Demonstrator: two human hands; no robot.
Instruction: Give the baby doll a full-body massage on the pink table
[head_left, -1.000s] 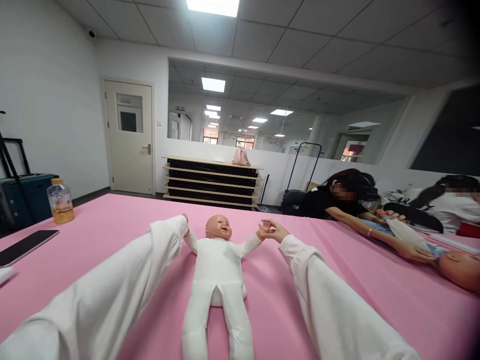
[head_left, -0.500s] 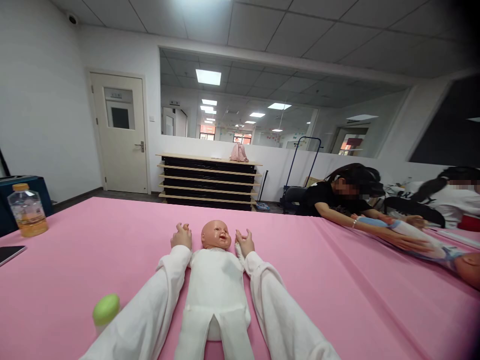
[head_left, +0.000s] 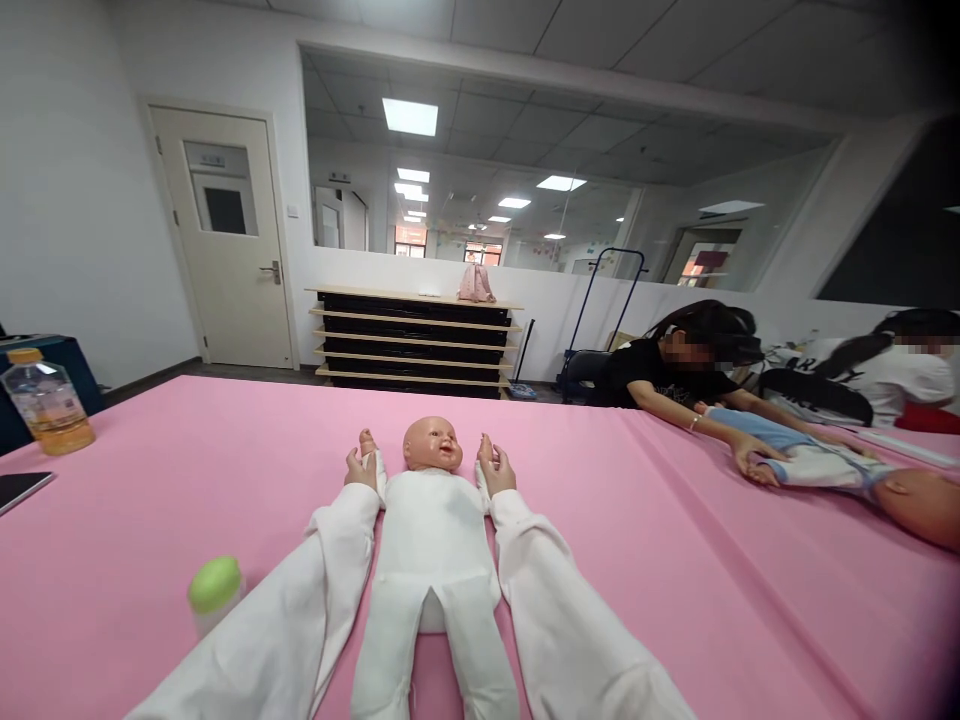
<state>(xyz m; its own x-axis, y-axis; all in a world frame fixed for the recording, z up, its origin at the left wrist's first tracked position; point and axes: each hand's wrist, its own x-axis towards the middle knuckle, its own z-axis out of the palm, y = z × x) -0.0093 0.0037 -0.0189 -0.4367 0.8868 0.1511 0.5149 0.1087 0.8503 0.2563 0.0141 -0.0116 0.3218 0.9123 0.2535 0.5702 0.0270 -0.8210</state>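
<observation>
- White cloth from neck to legs on the doll (head_left: pixel 435 530), flat on its back at the lower centre of the frame, laid along a pink surface (head_left: pixel 645 600).
- Handling both arms at once here, by the look of it: set up close beside the head, one on each side.
- At frame left, curling the fingers of the left hand (head_left: pixel 361 470) round one small forearm; to the right of the head, matching that with the right hand (head_left: pixel 499 474). Grasping rather than released; can't tell how firmly.
- For any further move of those arms, probably calling for an even, gentle hold on both sides.
- Shiny and bald up top, turned toward frame right, open-mouthed; lightly creased in the cloth, parted at the legs, running down to the bottom edge.
- Down at lower left, partly hidden by the white sleeve (head_left: pixel 292 590): a green-topped container (head_left: pixel 215 584).
</observation>
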